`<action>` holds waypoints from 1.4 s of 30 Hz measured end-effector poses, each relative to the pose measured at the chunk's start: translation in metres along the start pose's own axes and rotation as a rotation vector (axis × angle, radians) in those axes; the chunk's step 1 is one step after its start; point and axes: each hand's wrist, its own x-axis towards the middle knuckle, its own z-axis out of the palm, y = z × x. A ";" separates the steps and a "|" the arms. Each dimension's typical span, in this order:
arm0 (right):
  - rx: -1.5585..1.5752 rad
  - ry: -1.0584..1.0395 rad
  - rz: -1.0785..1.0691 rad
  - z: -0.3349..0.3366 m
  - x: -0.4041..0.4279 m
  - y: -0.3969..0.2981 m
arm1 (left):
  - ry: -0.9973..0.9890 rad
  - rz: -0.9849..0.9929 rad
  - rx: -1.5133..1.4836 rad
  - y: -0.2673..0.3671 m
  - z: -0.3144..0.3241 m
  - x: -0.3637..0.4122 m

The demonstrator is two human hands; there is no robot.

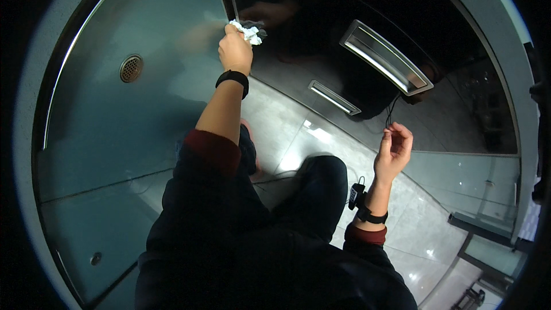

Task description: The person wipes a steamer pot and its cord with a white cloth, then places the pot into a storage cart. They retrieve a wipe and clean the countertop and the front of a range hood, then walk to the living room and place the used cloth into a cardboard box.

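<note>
My left hand [236,51] grips a crumpled white tissue or cloth [249,33]. It presses at the edge where a teal cabinet panel [172,21] meets a glossy black panel [301,47]; the black surface mirrors hand and tissue. Loosely curled, my right hand [392,150] hangs in front of the lower black panel, with a gap between thumb and fingers and nothing visible in it. Thin dark cords [391,110] show just above its fingertips; whether they are real or reflected I cannot tell. A small dark device [356,193] sits by my right wristband.
A large recessed metal handle [387,58] and a slimmer one [334,97] are set in the black panel. The teal panel has a round mesh vent [131,68]. Below are glossy grey floor tiles [280,112], my bent knee [323,176] and a thin cable [275,179].
</note>
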 end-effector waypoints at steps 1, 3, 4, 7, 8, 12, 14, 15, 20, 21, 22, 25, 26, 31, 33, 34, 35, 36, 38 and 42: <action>-0.010 -0.002 0.005 -0.003 -0.001 0.000 | 0.006 -0.008 -0.029 -0.004 0.005 0.001; -0.027 -0.002 0.014 -0.010 -0.003 0.000 | -0.127 -0.022 0.124 -0.016 0.011 0.002; -0.043 -0.005 0.016 -0.013 -0.004 0.000 | -0.157 -0.024 0.214 -0.018 0.017 0.000; -0.078 0.006 0.041 -0.025 -0.009 0.002 | -0.234 -0.199 0.175 -0.017 0.040 -0.010; -0.079 0.016 0.054 -0.029 -0.012 0.003 | -0.149 -0.214 0.096 -0.015 0.044 -0.014; -0.098 0.018 0.150 -0.041 -0.024 0.007 | -0.303 -0.346 -0.098 -0.003 0.036 -0.012; -0.129 0.008 0.155 -0.041 -0.030 0.009 | -0.334 -0.400 -0.350 0.006 0.025 -0.016; -0.152 0.008 0.162 -0.040 -0.032 0.010 | -0.337 -0.422 -0.471 0.012 0.020 -0.020; -0.100 -0.059 0.135 -0.023 -0.039 0.006 | -0.363 -0.305 -0.756 0.044 0.001 -0.044; -0.085 -0.065 0.121 -0.018 -0.040 0.003 | -0.403 -0.237 -0.833 0.052 0.000 -0.051; -0.083 -0.084 0.119 -0.013 -0.040 -0.001 | -0.444 -0.138 -0.818 0.061 0.000 -0.061; -0.114 -0.132 0.097 0.001 -0.039 -0.013 | -0.519 0.209 -0.685 0.089 0.003 -0.098; -0.119 -0.165 0.049 0.004 -0.039 -0.018 | -0.495 0.363 -0.571 0.096 0.004 -0.113; -0.219 -0.114 -0.100 -0.008 -0.028 -0.025 | -0.930 0.543 -0.479 0.123 0.011 -0.187; -0.165 0.056 -0.075 -0.017 -0.023 -0.024 | -1.134 0.410 -0.623 0.128 0.012 -0.195; -0.147 0.033 0.012 -0.018 -0.024 -0.023 | -1.213 0.369 -0.721 0.129 0.010 -0.196; -0.113 0.030 0.041 -0.019 -0.024 -0.021 | -1.289 0.329 -0.851 0.131 0.010 -0.197; -0.010 -0.042 0.112 -0.017 -0.026 -0.019 | -1.376 0.316 -0.901 0.131 0.007 -0.196; -0.011 -0.117 0.092 -0.012 -0.028 -0.015 | -1.437 0.333 -0.891 0.135 0.003 -0.194; -0.093 0.053 0.044 -0.022 -0.015 -0.002 | -0.872 0.611 -0.898 0.144 -0.016 -0.170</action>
